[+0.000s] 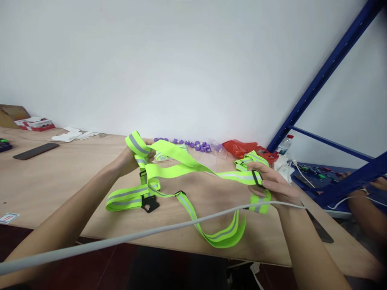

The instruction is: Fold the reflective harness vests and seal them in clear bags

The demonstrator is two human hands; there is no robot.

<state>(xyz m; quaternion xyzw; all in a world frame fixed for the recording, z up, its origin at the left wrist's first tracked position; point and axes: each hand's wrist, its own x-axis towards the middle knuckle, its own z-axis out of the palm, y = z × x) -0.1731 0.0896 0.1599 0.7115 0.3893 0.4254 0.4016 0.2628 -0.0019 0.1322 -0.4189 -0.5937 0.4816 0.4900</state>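
Note:
A neon yellow-green reflective strap harness [169, 171] with a grey stripe stretches between my two hands above the table. My left hand [133, 159] is closed on the strap's upper left loops; the webbing partly hides its fingers. At the other end, my right hand [273, 181] pinches the strap beside a black slide adjuster [256, 178]. Below my left hand hangs a black side-release buckle [150, 204]. A long loop of the strap droops toward the table's front edge. Behind my right hand lies another bundle of the same neon webbing [252, 158].
Purple spools [198, 146] line the wall beside a red plastic bag [240, 148] and a water bottle [285, 145]. A white cable [136, 238] crosses in front of me. A blue metal frame [320, 76] stands at right, with another person's arm [363, 209] beyond it.

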